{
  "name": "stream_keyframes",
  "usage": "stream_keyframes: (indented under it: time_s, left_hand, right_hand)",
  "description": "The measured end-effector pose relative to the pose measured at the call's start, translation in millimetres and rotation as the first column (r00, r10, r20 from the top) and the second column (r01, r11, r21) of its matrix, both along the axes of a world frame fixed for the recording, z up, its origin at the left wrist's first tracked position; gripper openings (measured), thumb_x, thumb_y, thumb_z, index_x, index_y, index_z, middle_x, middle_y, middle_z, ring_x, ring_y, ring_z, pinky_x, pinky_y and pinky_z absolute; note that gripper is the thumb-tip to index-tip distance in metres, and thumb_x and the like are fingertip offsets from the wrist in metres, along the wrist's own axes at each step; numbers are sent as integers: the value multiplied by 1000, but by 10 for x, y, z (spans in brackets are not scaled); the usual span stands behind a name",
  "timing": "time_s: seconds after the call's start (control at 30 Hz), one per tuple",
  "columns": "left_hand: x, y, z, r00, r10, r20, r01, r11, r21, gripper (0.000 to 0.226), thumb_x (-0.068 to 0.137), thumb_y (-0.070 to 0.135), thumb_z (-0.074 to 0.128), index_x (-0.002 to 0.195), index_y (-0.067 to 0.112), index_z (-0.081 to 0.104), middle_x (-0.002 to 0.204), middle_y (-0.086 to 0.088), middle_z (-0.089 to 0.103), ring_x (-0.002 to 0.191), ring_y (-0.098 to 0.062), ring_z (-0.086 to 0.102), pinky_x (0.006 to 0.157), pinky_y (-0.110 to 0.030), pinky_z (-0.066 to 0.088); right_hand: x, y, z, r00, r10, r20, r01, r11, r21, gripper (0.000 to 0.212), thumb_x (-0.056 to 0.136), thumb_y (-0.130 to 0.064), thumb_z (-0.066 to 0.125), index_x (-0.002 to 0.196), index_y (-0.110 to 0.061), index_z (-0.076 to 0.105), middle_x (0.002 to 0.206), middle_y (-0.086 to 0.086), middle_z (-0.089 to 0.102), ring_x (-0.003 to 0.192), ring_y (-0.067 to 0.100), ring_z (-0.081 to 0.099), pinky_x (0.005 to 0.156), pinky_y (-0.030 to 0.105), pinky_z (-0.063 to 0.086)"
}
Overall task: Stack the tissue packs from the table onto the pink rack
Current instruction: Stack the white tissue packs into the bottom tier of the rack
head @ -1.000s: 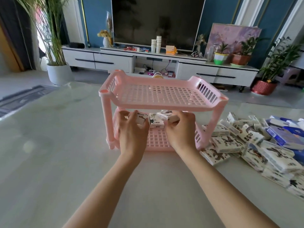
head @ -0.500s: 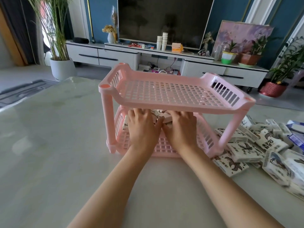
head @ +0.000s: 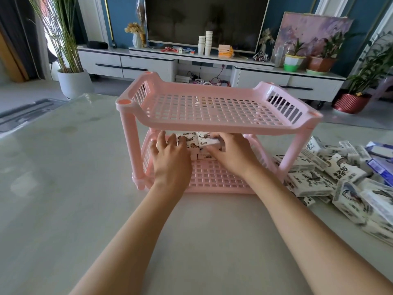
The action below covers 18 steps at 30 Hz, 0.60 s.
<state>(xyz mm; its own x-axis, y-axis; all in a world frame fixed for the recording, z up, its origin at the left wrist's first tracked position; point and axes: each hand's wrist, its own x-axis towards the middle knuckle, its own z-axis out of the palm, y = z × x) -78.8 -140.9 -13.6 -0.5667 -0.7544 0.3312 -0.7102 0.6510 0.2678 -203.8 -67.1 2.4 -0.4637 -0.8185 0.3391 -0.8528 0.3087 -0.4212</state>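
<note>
The hands are reaching deeper under the upper tier of the pink rack (head: pixel 212 125) than a second ago, when they were holding packs at the front edge of the lower shelf (head: pixel 214 177). Those packs are now sitting in a small cluster (head: pixel 189 143) toward the middle-back of that shelf, so this batch is probably nearly placed.

The left hand (head: pixel 170 160) is lying with its fingers spread and fairly straight, touching the cluster. The right hand (head: pixel 230 155), just beside it, is pinching one tissue pack (head: pixel 209 142) between thumb and fingers, apparently settling it on top.

The rack is looking like rigid moulded plastic, with grid-perforated shelves, slatted ends and round posts. The packs are small soft-edged blocks in glossy white wrap with black ink-style prints.

Many more are lying in a loose pile (head: pixel 314 182) on the pale, shiny bench (head: pixel 63 199) at the right of the frame, with blue packs (head: pixel 380 165) behind them.
</note>
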Motion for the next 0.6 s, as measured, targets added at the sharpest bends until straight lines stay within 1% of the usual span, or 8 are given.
stream_keyframes:
  time_s: [0.1,0.27,0.3,0.33,0.4,0.43,0.47,0.6]
  left_hand:
    - [18,-43,-4,999,-32,-42,34,998,48,41,98,24,36,139,16,36,144,-7,37,141,-29,13,113,-46,10]
    - [23,-112,-33,994,-103,-44,107,989,97,48,91,21,49,136,15,36,131,-7,46,128,-28,33,105,-43,25]
    - [22,-130,-33,993,-116,-34,119,988,101,51,89,20,53,136,15,35,132,-6,46,128,-28,34,105,-45,26]
    - [18,-152,-34,992,-123,-31,126,987,103,52,88,17,55,136,16,36,132,-6,46,127,-28,36,105,-46,28]
    - [15,-203,-32,990,-126,-57,131,985,114,50,86,10,56,133,16,40,129,-6,50,122,-28,41,101,-48,34]
    - [14,-224,-32,989,-124,-79,133,983,125,48,85,7,56,131,15,42,126,-7,52,118,-30,44,97,-48,38]
    - [9,-240,-37,987,-124,-99,137,982,131,47,85,4,55,129,15,43,122,-8,54,114,-31,48,94,-48,41]
    - [-23,-272,-74,984,-137,-118,148,984,97,44,85,0,53,126,13,44,119,-8,56,109,-31,50,91,-45,41]
  right_hand:
    - [7,-7,-7,1000,21,-1,-21,1000,10,30,87,-35,61,111,-16,62,108,-2,66,99,13,60,88,25,45]
    - [33,28,45,1000,-32,-1,32,999,26,45,77,-28,69,118,-18,54,113,3,61,104,22,55,96,43,42]
    - [28,44,53,1000,-21,7,20,998,63,50,76,-25,70,122,-18,51,117,3,58,109,22,53,100,41,37]
    - [28,67,65,1000,3,17,-5,995,98,55,76,-22,70,126,-18,49,122,3,55,114,22,49,103,32,31]
    - [7,120,99,999,38,7,-38,988,148,59,80,-15,67,134,-16,43,128,4,51,121,21,44,85,9,20]
    - [0,152,125,999,38,-15,-35,985,167,58,83,-13,65,136,-17,41,130,4,49,123,20,41,75,7,19]
    - [1,180,149,999,28,-34,-21,982,189,58,86,-14,63,138,-18,38,132,2,47,126,20,38,74,9,20]
    - [-5,204,193,997,-8,-80,24,979,204,61,86,-21,64,140,-22,36,142,1,44,129,22,36,91,18,18]
